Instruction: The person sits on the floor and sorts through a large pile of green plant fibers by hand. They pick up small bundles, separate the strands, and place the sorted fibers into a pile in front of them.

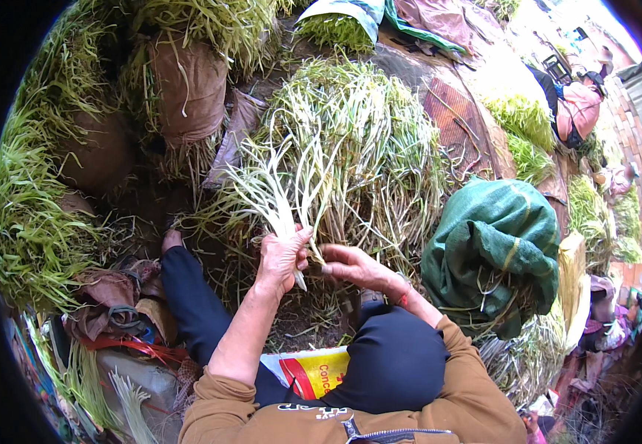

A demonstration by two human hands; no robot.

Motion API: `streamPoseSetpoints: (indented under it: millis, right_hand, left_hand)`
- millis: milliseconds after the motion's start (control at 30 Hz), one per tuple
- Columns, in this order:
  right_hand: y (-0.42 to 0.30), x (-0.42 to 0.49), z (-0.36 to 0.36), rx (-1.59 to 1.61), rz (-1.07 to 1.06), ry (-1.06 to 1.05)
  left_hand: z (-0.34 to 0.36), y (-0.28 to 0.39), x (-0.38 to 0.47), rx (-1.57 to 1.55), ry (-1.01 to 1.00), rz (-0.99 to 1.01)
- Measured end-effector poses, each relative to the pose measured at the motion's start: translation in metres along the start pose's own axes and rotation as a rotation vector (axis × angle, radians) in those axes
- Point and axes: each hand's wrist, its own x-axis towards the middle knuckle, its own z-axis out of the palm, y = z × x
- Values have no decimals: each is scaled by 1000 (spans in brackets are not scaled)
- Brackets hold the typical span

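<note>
My left hand [283, 256] grips a small bunch of pale stalks [282, 208], which look like green garlic or chives, by their white lower ends. The leaves fan up and away from me. Beside it, the thumb and fingers of my right hand [358, 268] pinch the root end of a single stalk [315, 244], close to the left thumb. Right beyond both hands stands a large heap of similar stalks [354, 139], green at the top and brownish with dry matter lower down.
A green woven sack [493, 244] stands to my right. Cloth-wrapped bundles [190, 89] of greens stand at far left, with more leaves [38, 222] along the left edge. Below my hands, a printed yellow and red bag [318, 372] lies between my knees. A person in pink [576, 111] sits at upper right.
</note>
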Motion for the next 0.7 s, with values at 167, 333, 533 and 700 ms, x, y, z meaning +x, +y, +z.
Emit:
streamPoseSetpoints:
  millis: [167, 333, 533, 700]
  right_hand:
    - [-3, 34, 7, 661, -40, 97]
    - [8, 37, 1, 772, -54, 270]
    - [7, 10, -9, 570, -184, 147]
    - [-5, 24, -7, 240, -153, 290]
  left_hand:
    - [4, -4, -3, 13, -72, -84]
    - [5, 1, 0, 33, 27, -21]
    - [1, 22, 7, -72, 58, 13]
    - [4, 14, -1, 79, -24, 22]
